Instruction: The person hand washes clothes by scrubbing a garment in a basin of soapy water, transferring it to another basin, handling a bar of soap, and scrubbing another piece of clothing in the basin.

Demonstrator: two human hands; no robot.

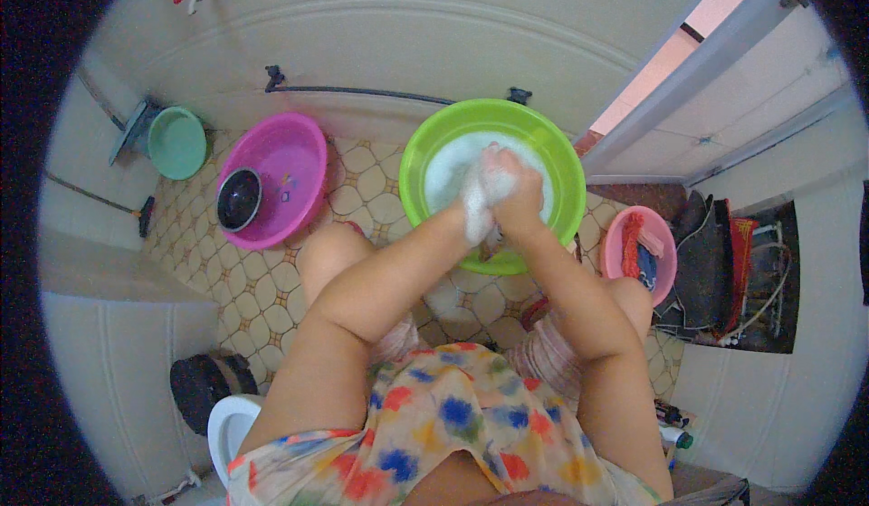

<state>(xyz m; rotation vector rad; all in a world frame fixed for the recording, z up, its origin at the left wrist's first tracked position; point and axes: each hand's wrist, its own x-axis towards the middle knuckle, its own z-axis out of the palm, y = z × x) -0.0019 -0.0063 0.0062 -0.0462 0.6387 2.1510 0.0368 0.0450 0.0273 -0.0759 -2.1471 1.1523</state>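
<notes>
In front of me a lime-green plastic basin (415, 166) stands on the floor, holding water topped with white suds (451, 160). Both my hands are close together over its near half. Thick foam covers my left hand (490, 170) and wrist. My right hand (523, 197) presses against it from the right, fingers curled. Between them is a wet, foamy cloth (487, 251), mostly hidden by hands and foam; a dark end hangs below them near the basin's near rim. Motion blurs the fingers.
On the left, a magenta basin (299, 166) holds a dark bowl (239, 199); a green tub (178, 143) stands beyond. A pink tub (611, 234) with clothes is at right, by a dark rack (767, 275). A toilet (231, 424) sits behind left. A black pipe (360, 92) follows the wall.
</notes>
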